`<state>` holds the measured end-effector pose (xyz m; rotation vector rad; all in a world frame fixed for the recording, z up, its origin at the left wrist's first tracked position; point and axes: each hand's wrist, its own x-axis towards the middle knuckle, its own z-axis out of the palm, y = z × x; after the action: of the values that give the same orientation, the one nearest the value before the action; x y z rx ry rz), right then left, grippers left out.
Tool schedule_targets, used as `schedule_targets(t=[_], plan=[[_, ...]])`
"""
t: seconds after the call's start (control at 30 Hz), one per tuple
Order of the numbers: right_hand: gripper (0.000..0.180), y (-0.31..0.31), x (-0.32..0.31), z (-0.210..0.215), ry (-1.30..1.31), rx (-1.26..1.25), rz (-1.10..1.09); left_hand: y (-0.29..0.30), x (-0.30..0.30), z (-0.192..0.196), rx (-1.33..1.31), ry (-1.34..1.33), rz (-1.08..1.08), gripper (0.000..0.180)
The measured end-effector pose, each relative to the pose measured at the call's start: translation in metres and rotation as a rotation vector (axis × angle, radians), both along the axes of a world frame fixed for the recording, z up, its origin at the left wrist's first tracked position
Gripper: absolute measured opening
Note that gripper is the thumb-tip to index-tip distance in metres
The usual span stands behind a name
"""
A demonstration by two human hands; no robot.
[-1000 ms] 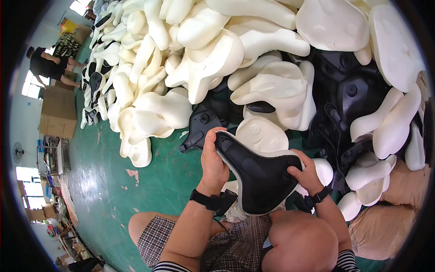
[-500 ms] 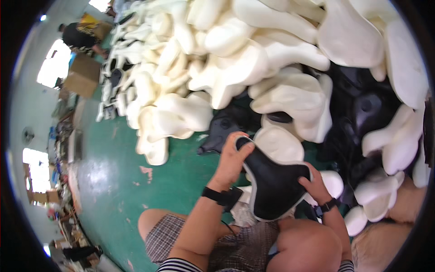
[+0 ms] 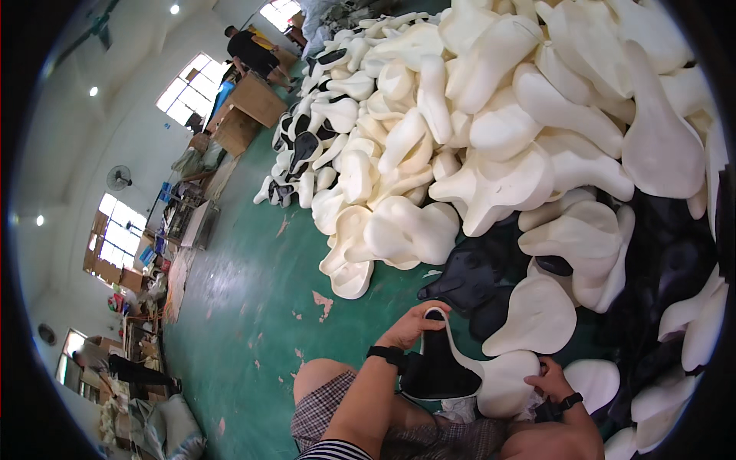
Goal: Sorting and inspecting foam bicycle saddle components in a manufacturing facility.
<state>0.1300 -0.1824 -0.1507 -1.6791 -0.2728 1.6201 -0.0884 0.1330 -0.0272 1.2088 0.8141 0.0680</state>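
My left hand (image 3: pixel 414 326) is closed on the narrow nose of a black bicycle saddle piece (image 3: pixel 441 372) with a pale rim, held low above my lap. Against its right side is a smooth white foam saddle pad (image 3: pixel 508 386); whether the two are joined I cannot tell. At that pad's right edge my right hand (image 3: pixel 548 381) is closed, thumb on top and the other fingers partly hidden. Beyond the hands lie another white saddle pad (image 3: pixel 531 314) and some dark saddle pieces (image 3: pixel 471 272) on the floor.
A large heap of white saddle pads (image 3: pixel 491 153) fills the far and right side. Black pieces (image 3: pixel 667 253) lie on the right. Green floor (image 3: pixel 253 307) stretches left, with cardboard boxes (image 3: pixel 257 100) farther off. One person (image 3: pixel 253 54) stands far back, another (image 3: pixel 115 364) at the far left.
My view has swung, so the scene sits farther right. The black piece was held broad side up by both hands; now my right hand is on the white pad beside it.
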Motion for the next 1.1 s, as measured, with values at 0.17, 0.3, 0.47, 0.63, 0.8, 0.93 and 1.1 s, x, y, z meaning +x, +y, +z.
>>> schedule_targets(t=[0.17,0.3,0.47,0.63,0.8,0.93,1.1], plan=[[0.075,-0.022,0.033,0.077,-0.174,0.597,-0.146,0.000,0.017,-0.022,-0.164,-0.068,0.058,0.037],[0.065,-0.016,0.051,0.170,-0.370,0.534,-0.136,0.001,0.011,-0.050,-0.389,-0.054,0.272,0.037],[0.066,-0.035,0.072,0.225,-0.535,0.832,-0.341,-0.026,0.043,-0.124,0.173,0.619,0.129,0.041],[0.048,-0.008,0.074,0.230,-0.346,0.903,0.051,-0.018,0.075,-0.097,0.882,0.298,0.231,0.043],[0.054,-0.039,0.148,0.122,-1.785,0.057,-0.106,-0.064,0.115,-0.003,0.121,0.404,-0.046,0.054],[0.054,-0.024,0.163,0.091,-1.782,-0.300,0.136,-0.097,0.100,-0.023,0.202,0.491,-0.446,0.071],[0.045,-0.004,0.190,0.084,-1.886,-0.459,0.206,-0.135,0.084,-0.046,0.174,0.493,-0.551,0.081]])
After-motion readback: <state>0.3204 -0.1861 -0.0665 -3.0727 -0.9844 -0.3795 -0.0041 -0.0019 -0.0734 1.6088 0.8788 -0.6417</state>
